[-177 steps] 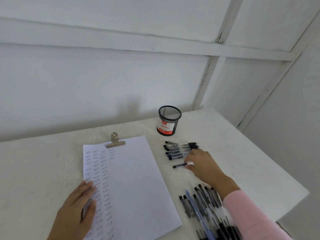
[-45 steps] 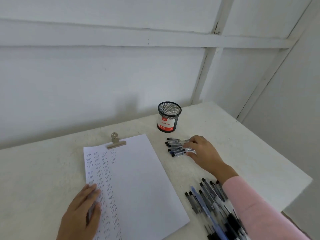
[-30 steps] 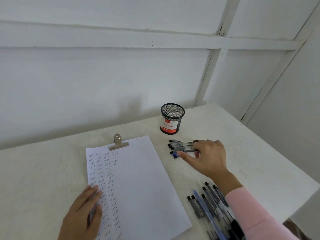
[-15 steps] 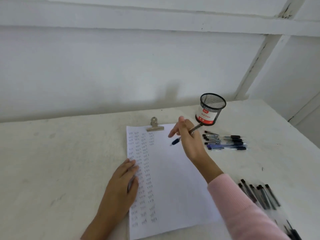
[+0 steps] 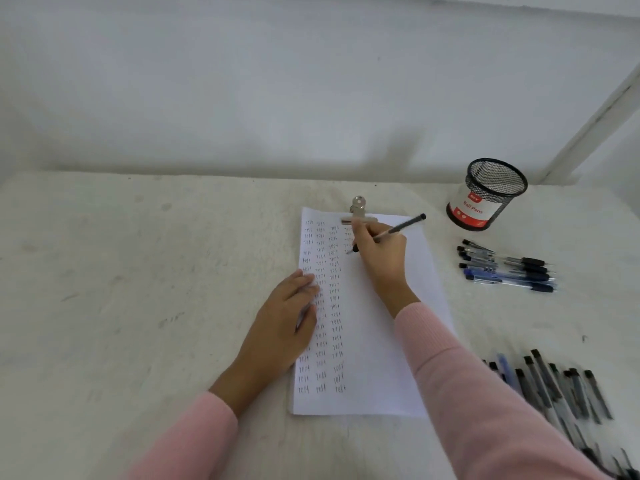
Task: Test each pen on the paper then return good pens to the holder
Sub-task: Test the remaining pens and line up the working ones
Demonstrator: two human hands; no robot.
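Note:
A white sheet of paper (image 5: 377, 341) lies on the table, clipped at its top by a metal clip (image 5: 358, 211) and covered with columns of small pen marks. My right hand (image 5: 379, 254) grips a black pen (image 5: 398, 229) with its tip down on the paper near the top of the fourth column. My left hand (image 5: 284, 323) rests flat on the sheet's left edge with fingers straight. The black mesh pen holder (image 5: 486, 194) with a red and white label stands at the back right and looks empty.
Several pens (image 5: 505, 270) lie side by side right of the paper, below the holder. A bigger heap of pens (image 5: 561, 386) lies at the table's near right. The white wall (image 5: 277, 81) rises close behind the table.
My right hand lifted one pen from the group by the holder, carried it left over the paper and set its tip down on the sheet. The view swung left and down.

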